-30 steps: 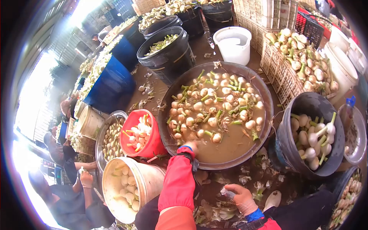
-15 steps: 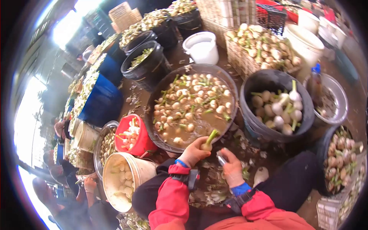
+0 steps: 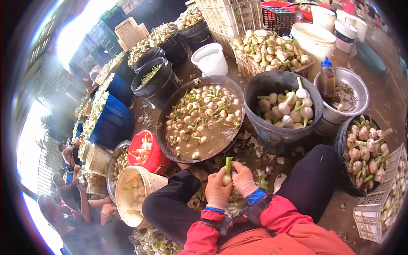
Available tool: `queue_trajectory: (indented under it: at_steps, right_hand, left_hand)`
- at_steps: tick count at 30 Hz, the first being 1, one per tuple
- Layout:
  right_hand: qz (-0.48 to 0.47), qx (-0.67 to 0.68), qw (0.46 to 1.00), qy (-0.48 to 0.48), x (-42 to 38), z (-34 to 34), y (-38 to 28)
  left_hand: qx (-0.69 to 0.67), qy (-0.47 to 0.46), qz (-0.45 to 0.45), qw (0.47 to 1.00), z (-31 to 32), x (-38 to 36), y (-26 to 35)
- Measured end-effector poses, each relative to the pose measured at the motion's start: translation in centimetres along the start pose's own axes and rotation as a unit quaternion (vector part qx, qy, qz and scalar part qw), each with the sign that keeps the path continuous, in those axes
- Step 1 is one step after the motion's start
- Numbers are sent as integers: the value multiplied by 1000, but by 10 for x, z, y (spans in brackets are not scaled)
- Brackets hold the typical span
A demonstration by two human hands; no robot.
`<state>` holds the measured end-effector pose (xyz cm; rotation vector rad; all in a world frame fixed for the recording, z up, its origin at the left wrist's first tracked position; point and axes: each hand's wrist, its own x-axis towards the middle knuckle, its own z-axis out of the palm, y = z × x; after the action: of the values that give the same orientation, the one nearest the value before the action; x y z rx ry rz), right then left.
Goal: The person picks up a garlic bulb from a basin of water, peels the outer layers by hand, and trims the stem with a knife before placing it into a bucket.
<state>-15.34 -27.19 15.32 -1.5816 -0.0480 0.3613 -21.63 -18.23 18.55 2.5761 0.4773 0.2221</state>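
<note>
In front of my lap, my left hand (image 3: pixel 218 187) is closed round a fresh garlic bulb (image 3: pixel 228 177), its short green stem pointing up. My right hand (image 3: pixel 244 178) presses against the bulb's right side with curled fingers. The small metal blade it held half a second ago is hidden now. Both hands wear pale gloves. Just beyond them stands a wide basin (image 3: pixel 165 148) of muddy water with many floating garlic bulbs. To its right, a black bucket (image 3: pixel 272 134) holds cleaner white garlic with stems.
Left of my knees are a red bucket (image 3: pixel 159 159) and a tilted white bucket (image 3: pixel 155 182), both with bulbs. At right stand a metal basin (image 3: pixel 361 95) with a blue-capped bottle (image 3: pixel 327 78), a black tub (image 3: pixel 340 144) and a crate (image 3: pixel 367 219). Another person (image 3: pixel 76 204) sits at far left. Peelings litter the floor.
Both hands have come together and lower, close to my lap; the right now touches the garlic bulb. The stem has turned from tilted to upright. My view has shifted slightly to the right.
</note>
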Motion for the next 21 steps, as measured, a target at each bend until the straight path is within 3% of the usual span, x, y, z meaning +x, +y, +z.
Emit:
queue_trajectory:
  at_steps: [1,2,3,5,6,7,9,11,13,15,16,18,19,21]
  right_hand:
    - [-2,1,1000,-1,-1,-2,-3]
    - [-9,43,998,-38,-1,-6,-5]
    - [-17,84,994,-74,-2,-9,-8]
    - [-34,117,986,-116,-8,-11,-16]
    - [-51,137,979,-141,-11,-11,-19]
    - [-68,157,971,-165,-11,-11,-21]
    - [-105,124,974,-160,-6,-12,-13]
    - [89,310,933,-161,-3,-9,-2]
    - [89,279,941,-167,1,-5,7]
    - [42,285,946,-151,1,0,13]
    - [88,285,939,-168,-5,-8,-13]
    - [84,258,950,-151,-6,-10,-18]
    - [76,230,961,-137,-6,-11,-18]
    - [59,188,972,-127,-4,-10,-16]
  left_hand:
    - [-216,-29,-10,976,12,1,-18]
    - [-421,-57,-18,905,17,3,-29]
    - [-513,-144,-145,833,-16,1,-11]
    - [-769,-150,-223,580,-20,-4,-27]
    - [-807,-159,-212,528,-21,-3,-30]
    - [-807,-157,-212,529,-21,-4,-32]
    - [-770,-97,-218,591,-22,-5,-29]
    - [-780,-116,-179,588,-17,-5,-34]
    - [-762,-102,-163,618,-13,-3,-30]
    - [-768,-145,-145,606,-15,-1,-26]
    - [-747,-149,-146,632,-14,-2,-25]
    - [-697,-157,-130,688,-11,-2,-23]
    - [-697,-158,-130,687,-7,-4,-24]
    - [-610,-127,-95,776,1,-8,-28]
